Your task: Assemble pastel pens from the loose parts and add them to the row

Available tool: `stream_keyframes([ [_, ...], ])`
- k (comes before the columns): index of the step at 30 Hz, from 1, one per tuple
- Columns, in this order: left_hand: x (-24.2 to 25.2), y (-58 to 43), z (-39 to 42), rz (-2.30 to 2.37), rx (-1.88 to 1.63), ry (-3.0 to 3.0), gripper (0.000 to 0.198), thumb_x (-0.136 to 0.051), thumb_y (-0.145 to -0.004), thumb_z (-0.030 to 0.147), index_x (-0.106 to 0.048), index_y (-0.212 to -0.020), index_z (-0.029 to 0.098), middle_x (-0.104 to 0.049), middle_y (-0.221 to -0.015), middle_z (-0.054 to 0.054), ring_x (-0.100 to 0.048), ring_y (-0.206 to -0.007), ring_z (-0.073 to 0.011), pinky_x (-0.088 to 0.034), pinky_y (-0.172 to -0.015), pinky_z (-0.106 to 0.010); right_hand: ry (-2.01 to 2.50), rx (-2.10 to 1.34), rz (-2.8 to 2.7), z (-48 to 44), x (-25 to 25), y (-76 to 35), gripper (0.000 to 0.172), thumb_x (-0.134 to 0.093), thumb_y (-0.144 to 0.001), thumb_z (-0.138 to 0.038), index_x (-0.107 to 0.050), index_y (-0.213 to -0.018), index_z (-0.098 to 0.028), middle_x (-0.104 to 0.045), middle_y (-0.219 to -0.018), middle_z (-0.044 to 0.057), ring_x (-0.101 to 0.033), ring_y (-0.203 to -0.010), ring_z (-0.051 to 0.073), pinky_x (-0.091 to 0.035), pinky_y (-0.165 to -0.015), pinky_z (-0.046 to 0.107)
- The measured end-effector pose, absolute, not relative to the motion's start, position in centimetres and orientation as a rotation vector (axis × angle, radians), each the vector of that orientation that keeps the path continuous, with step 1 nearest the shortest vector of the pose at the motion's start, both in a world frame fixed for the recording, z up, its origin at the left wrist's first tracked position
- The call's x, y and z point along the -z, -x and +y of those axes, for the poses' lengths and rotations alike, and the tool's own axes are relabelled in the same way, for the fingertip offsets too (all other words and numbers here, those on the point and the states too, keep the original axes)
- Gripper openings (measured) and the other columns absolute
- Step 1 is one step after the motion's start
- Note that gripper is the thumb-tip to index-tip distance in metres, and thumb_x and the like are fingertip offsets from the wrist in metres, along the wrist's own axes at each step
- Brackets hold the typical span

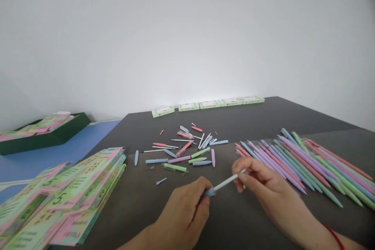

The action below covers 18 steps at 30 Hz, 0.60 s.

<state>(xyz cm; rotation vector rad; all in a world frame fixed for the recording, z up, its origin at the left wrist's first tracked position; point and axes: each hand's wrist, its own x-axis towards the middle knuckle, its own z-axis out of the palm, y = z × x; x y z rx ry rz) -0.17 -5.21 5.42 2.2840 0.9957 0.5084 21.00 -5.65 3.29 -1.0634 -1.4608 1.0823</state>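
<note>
While both hands pinch a refill, flat cartons read "5"

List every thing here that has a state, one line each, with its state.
Left hand: closed on the blue tip piece.
Right hand: pinching the white refill, which sits in the tip piece.
Loose pen parts: scattered flat on the table.
Pen barrels: lying side by side, untouched.
Flat cartons: folded flat, fanned in a stack.
Small boxes: closed, in a row.
Green tray: open, filled with cartons.
</note>
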Motion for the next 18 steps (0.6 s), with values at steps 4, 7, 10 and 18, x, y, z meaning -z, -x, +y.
stream_keyframes([
  [4,-4.5,-0.2,-5.2,0.986,-0.493,-2.295,0.015,-0.033,-0.095,0.023,-0.047,-0.091,0.021,-0.057,-0.076,-0.001,-0.052,-0.066,-0.0155,-0.033,-0.060,-0.024,1.074,-1.130,-1.515,-6.5,-2.4,-19.8,0.013,-0.053,-0.089,-0.034,-0.055,-0.084,-0.022,-0.052,-0.069,-0.001,-0.049,-0.062,0.014,-0.039,-0.058,0.026],
  [7,-3.9,-0.5,-5.3,0.990,-0.508,-2.303,0.014,-0.033,-0.095,0.021,-0.047,-0.093,0.021,-0.059,-0.080,-0.002,-0.054,-0.067,-0.0157,-0.034,-0.061,-0.024,1.061,-1.163,-1.497,-6.7,-1.9,-19.2,0.013,-0.054,-0.088,-0.034,-0.054,-0.082,-0.022,-0.051,-0.067,-0.002,-0.049,-0.061,0.014,-0.039,-0.057,0.026],
  [10,-3.7,-0.8,-5.5,0.966,-0.516,-2.353,0.016,-0.031,-0.094,0.017,-0.047,-0.091,0.021,-0.061,-0.083,-0.002,-0.055,-0.068,-0.0155,-0.034,-0.063,-0.024,1.052,-1.203,-1.472,-6.6,-1.5,-18.8,0.015,-0.055,-0.087,-0.034,-0.054,-0.081,-0.021,-0.052,-0.067,-0.002,-0.050,-0.061,0.014,-0.040,-0.057,0.025],
  [18,-2.4,-0.8,-4.3,1.094,-0.469,-2.453,0.023,-0.033,-0.097,0.024,-0.046,-0.078,0.021,-0.057,-0.071,0.001,-0.052,-0.062,-0.0137,-0.032,-0.057,-0.023,1.081,-1.309,-1.415,-5.9,-0.7,-17.9,0.021,-0.056,-0.083,-0.039,-0.053,-0.077,-0.019,-0.051,-0.064,-0.002,-0.050,-0.058,0.012,-0.044,-0.056,0.024],
])
